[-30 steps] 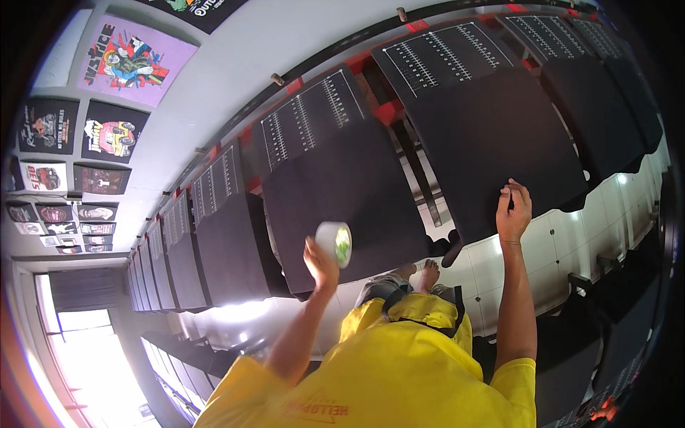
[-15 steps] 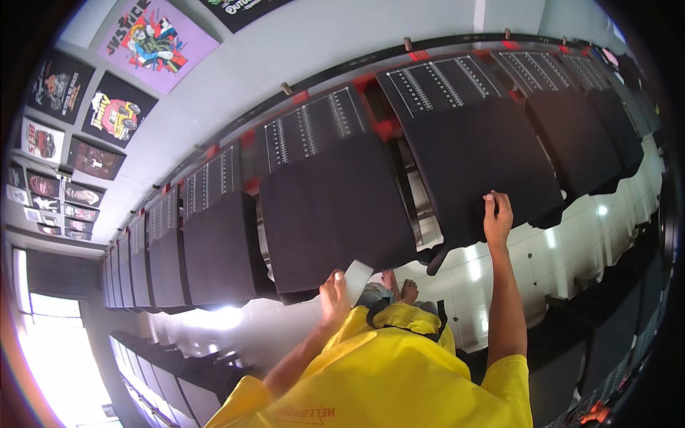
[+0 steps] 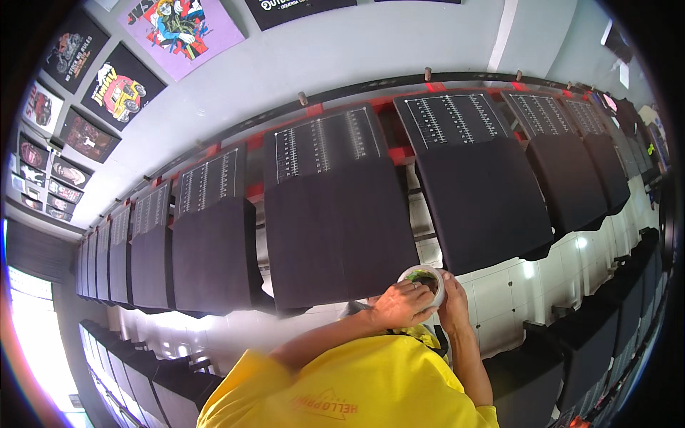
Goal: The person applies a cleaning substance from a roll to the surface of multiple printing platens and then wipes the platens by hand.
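A round white tub [image 3: 440, 292] with a thick pale rim is held close in front of my yellow shirt. Something green and dark shows inside its hollow; what it is I cannot make out. My left hand [image 3: 403, 305], with a ring on one finger, comes across from the left and curls its fingers over the near rim into the opening. Cupped around the outer right side is my right hand [image 3: 453, 303]. Just beyond both hands is a black shirt [image 3: 335, 232], stretched over a flat printing board [image 3: 325, 143] with white scale marks.
More boards with black shirts [image 3: 481, 196] run left and right in a long row on a red and black frame [image 3: 435, 87]. Behind me stands another row of dark-covered boards [image 3: 528, 378]. Printed pictures [image 3: 182, 32] hang on the grey wall [image 3: 300, 64].
My left hand has moved right, and my right hand has come back from over the right-hand shirt to the tub. The pale object in my left hand now shows its round opening.
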{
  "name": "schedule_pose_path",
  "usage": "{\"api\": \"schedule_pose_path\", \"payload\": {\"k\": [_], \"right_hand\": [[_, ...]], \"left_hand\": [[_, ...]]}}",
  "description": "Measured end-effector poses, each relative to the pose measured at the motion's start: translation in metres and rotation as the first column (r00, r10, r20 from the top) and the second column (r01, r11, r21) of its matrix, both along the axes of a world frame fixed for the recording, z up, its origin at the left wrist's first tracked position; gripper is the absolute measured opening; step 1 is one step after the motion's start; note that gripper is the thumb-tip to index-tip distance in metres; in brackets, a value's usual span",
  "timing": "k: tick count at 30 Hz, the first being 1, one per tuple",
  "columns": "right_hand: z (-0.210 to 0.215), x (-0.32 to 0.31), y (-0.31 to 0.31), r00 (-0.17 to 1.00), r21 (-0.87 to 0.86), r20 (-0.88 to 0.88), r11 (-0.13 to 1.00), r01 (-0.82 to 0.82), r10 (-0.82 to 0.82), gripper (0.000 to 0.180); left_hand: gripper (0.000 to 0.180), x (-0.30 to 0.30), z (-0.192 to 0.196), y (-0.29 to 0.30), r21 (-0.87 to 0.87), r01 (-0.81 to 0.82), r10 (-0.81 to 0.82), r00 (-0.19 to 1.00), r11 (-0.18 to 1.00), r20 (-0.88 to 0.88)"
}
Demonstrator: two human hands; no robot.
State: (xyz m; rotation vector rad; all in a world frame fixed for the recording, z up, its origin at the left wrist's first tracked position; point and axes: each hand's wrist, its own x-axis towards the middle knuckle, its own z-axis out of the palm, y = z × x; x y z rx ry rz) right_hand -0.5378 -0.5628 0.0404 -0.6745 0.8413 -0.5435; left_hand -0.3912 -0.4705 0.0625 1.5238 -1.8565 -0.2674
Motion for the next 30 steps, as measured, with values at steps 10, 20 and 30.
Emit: {"api": "schedule_pose_path", "payload": {"k": [10, 20, 30], "right_hand": [[0.019, -0.017, -0.014, 0.899, 0.188, -0.085, 0.879, 0.438, -0.43, 0.035], [0.055, -0.064, -0.033, 0.824, 0.06, -0.083, 0.822, 0.566, -0.561, 0.041], [0.026, -0.119, -0.154, 0.823, -0.09, -0.24, 0.855, 0.51, -0.516, 0.035]], "left_hand": [[0.056, 0.097, -0.034, -0.003, 0.117, -0.311, 0.304, 0.95, 0.943, 0.073], [0.062, 0.129, -0.076, -0.011, 0.247, -0.58, 0.502, 0.806, 0.777, 0.313], [0.06, 0.109, -0.078, -0.032, 0.24, -0.718, 0.598, 0.684, 0.654, 0.418]]}}
